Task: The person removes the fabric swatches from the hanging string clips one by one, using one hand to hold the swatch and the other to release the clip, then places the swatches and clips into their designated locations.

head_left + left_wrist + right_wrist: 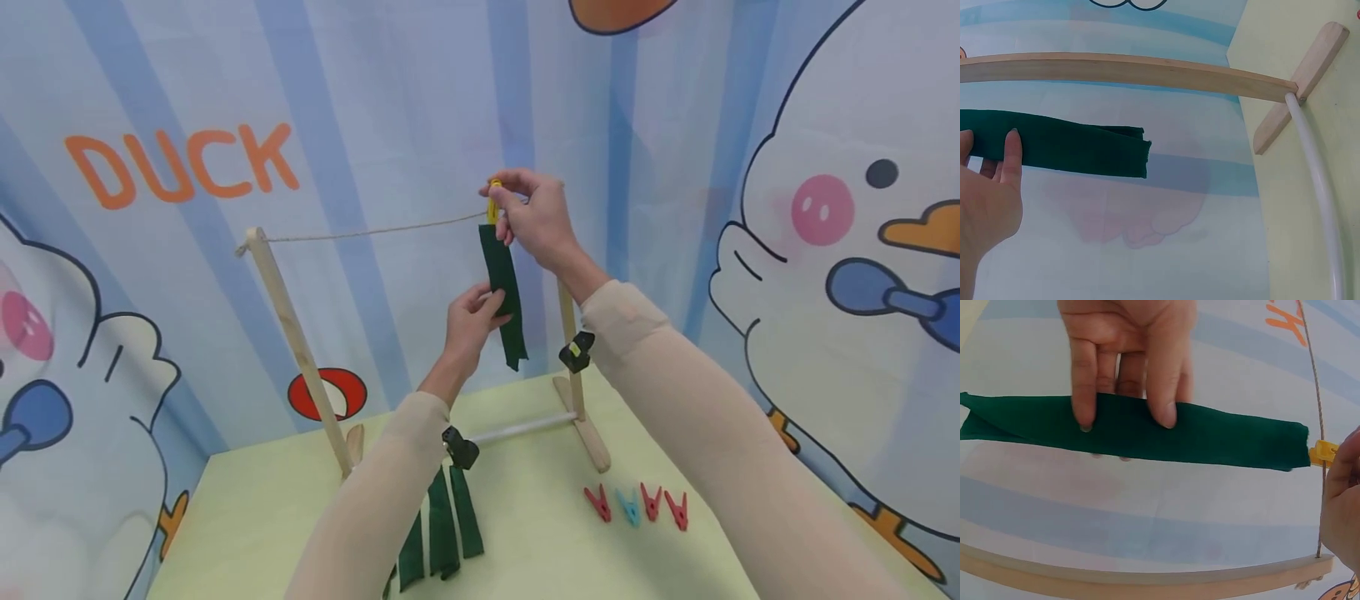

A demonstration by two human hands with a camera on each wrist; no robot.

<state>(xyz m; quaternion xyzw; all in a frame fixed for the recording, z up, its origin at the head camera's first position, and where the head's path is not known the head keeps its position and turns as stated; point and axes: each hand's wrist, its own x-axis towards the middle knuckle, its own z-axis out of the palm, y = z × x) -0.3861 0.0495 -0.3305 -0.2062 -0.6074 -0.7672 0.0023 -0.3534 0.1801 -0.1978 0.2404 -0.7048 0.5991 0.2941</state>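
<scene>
A dark green cloth strip [513, 337] hangs lengthwise below the thin rope [375, 232]. My left hand [468, 323] holds the strip near its middle; in the right wrist view, the thumb and one finger lie over its near face and other fingers pass behind. Up at the rope, my right hand [542, 218] pinches a yellow clothespin [492, 213] between thumb and fingers. That clothespin [1320, 452] meets the strip's top end in the right wrist view, where the rope crosses it. My right fingers partly cover it. In the left wrist view the strip's lower end [1116, 153] dangles free.
The rope runs between wooden posts [296, 333] of a stand with a white crossbar [525, 427]. More green strips [442, 525] lie on the pale yellow table [540, 550], partly behind my left sleeve. Several red and blue clothespins [599, 503] lie at the right. A duck-print curtain [420, 108] hangs behind.
</scene>
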